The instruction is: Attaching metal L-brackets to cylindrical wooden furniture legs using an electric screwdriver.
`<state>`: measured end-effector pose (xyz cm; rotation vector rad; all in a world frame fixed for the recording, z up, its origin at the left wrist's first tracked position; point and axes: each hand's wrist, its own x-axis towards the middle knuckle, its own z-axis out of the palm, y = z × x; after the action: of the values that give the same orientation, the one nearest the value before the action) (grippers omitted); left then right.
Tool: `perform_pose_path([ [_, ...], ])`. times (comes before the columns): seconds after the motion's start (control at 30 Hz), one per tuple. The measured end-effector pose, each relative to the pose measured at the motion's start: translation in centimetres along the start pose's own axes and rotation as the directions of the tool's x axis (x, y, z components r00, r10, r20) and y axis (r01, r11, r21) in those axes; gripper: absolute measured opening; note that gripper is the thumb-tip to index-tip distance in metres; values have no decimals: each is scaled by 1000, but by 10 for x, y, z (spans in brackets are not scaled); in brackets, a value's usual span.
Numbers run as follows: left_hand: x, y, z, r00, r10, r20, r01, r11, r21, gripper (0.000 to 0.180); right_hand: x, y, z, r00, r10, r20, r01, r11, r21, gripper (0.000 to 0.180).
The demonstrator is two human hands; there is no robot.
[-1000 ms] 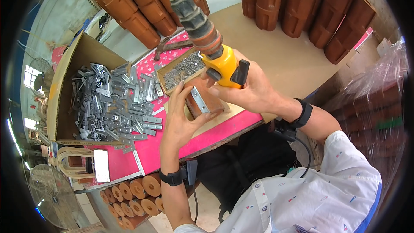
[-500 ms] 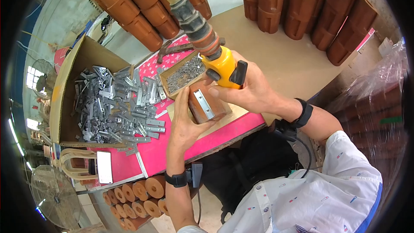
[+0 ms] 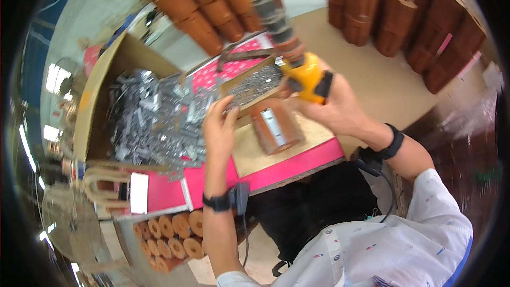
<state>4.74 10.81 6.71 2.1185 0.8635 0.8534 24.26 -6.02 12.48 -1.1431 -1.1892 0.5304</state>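
The right hand (image 3: 337,109) is clenched around a yellow power screwdriver (image 3: 308,77). The left hand (image 3: 219,127), fingers extended and released, touches a tray of screws (image 3: 252,85). A brown block (image 3: 276,127) with a metal plate lies on the counter (image 3: 249,154) between the hands.

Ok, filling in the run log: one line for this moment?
left hand: open, at small tray of screws | right hand: gripping yellow power screwdriver | brown block with metal plate: on board
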Motion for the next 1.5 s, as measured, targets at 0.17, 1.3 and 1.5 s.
perform_pose_path([
  [0.17,55,-25,27,928,320,189,-370,845,387,17,-3,-7,-3,990,106,-90,-109,994,-31,33],
  [1.3,74,-27,51,985,169,21,-170,968,186,12,-2,-7,-8,994,97,-53,-100,993,-67,48],
  [1.5,68,-26,38,997,73,-38,-73,997,-8,17,-2,-10,-8,993,106,-47,-109,992,-65,47],
])
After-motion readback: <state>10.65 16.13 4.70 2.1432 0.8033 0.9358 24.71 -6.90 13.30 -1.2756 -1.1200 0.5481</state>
